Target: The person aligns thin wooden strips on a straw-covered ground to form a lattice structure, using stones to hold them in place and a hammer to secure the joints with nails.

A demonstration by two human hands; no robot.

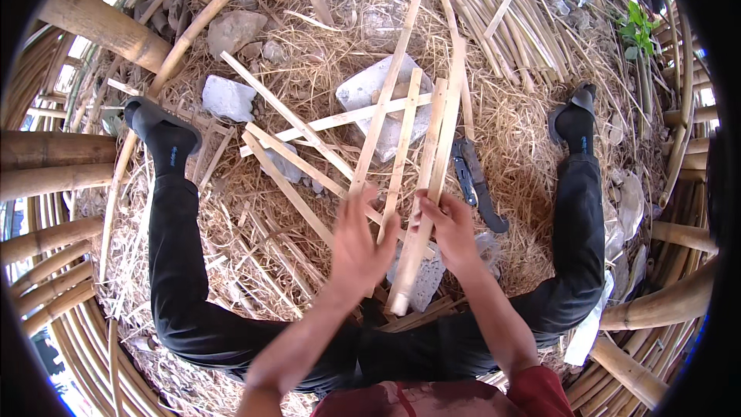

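Observation:
My left hand (359,243) is closed loosely around pale split bamboo strips (384,108), which fan upward from it; its palm hides their middle parts. Beside it, my right hand (449,233) pinches more bamboo strips (444,135) between thumb and fingers. Their lower ends reach down between my forearms, over a grey stone block (427,282). Just right of these strips lies a dark folding knife (475,185) on the straw. More loose strips (297,120) cross one another on the ground ahead of my left hand, some resting over a large whitish block (363,85).
My black-trousered legs (181,239) spread to both sides. A smaller white block (228,98) and a brown rock (235,31) lie at far left. A row of bamboo strips (502,19) lies at far right. Bamboo poles (54,156) line both sides; clear plastic (629,208) lies at right.

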